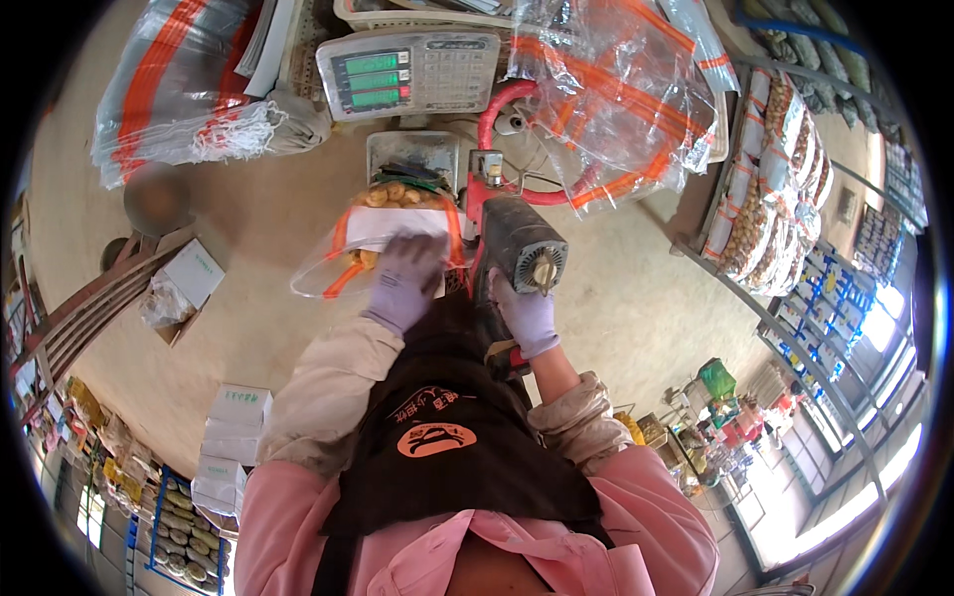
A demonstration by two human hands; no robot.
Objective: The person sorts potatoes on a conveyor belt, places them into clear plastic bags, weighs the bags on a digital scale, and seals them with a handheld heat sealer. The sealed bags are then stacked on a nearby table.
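My left hand (405, 283), in a pale purple glove with dark fingers, is closed on the edge of a clear plastic bag (343, 238) with orange stripes. Its fingers are slightly smeared. Round yellow-brown produce, like potatoes (396, 195), shows inside the bag, which stands against the scale's small platform (412, 154). To the right, a hand-held bag sewing machine (517, 238) has a black motor housing, a brass-coloured knob and a red tubular handle. My right hand (525, 316), gloved alike, is wrapped round the machine's near side; the fingertips are partly hidden behind it.
Beyond the bag stands a scale display (409, 74) with green screens. Folded striped bags (164, 89) lie at far left, more clear bags (616, 89) at far right. Filled bags (770, 179) are stacked on the right. A metal rail (785, 333), white cartons (234, 422) and a bench (109, 273) flank me.
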